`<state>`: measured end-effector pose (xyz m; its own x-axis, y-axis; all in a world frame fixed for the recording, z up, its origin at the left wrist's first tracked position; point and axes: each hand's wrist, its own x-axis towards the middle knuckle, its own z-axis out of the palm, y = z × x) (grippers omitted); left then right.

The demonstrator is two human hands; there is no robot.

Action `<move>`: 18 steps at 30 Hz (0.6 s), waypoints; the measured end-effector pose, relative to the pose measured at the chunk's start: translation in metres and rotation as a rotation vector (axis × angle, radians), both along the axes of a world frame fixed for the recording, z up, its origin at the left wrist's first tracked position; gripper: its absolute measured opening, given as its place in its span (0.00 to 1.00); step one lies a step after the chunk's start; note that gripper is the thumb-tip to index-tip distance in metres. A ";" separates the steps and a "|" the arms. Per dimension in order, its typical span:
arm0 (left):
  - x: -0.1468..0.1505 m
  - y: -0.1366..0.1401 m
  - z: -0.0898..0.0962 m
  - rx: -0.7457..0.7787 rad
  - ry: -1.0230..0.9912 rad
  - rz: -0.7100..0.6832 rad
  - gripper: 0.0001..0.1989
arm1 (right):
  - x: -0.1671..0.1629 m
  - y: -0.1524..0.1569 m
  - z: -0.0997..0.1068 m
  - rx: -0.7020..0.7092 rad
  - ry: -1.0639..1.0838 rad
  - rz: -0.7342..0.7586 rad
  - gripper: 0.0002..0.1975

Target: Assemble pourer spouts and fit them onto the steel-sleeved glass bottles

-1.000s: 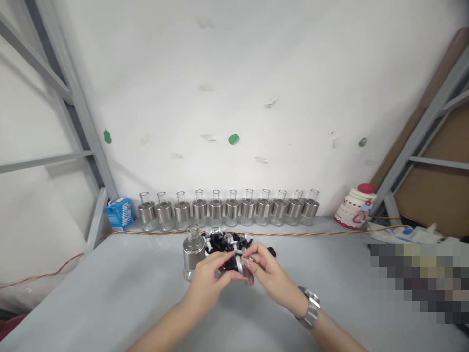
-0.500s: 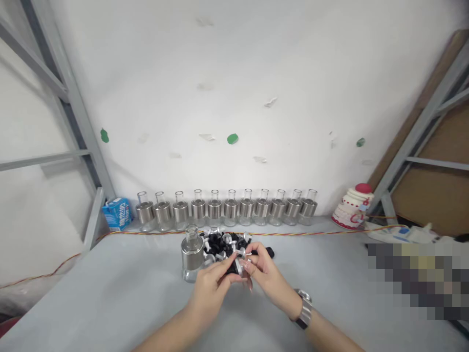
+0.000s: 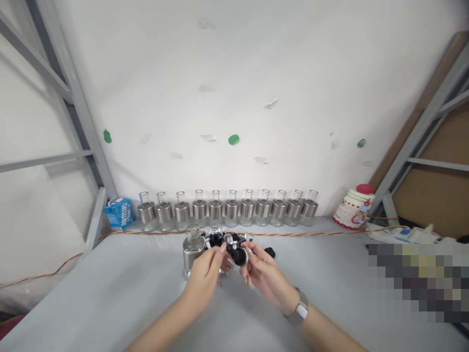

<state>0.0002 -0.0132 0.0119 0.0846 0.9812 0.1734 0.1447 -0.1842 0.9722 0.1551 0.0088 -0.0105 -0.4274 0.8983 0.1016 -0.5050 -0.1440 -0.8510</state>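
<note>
Between the thumb and fingers of my right hand point(image 3: 264, 271) is a black bottle stopper point(image 3: 240, 256) with a silver rim, its round dark side turned toward the left. My left hand point(image 3: 208, 271) is curled closed at the stopper's left side, its fingertips beside dark parts; what they pinch is partly hidden. A clear glass bottle point(image 3: 193, 249) with a metal sleeve stands upright and uncapped just left of my left hand. Behind both hands lies a pile of black, silver and white stopper parts point(image 3: 216, 239), partly covered by my fingers.
Along the wall stands a row of several similar sleeved bottles point(image 3: 232, 209). A blue carton point(image 3: 119, 214) is at the back left, a white and red jar point(image 3: 352, 208) at the back right. A twisted cable point(image 3: 304, 233) crosses the grey table point(image 3: 120, 274).
The stopper, earlier held between both hands with its silver side toward the right hand, is now turned in my right hand. My left hand has shifted slightly left and up.
</note>
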 end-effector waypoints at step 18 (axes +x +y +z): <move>0.025 -0.006 -0.023 -0.230 -0.327 -0.241 0.15 | -0.013 -0.006 -0.003 0.180 -0.431 -0.151 0.17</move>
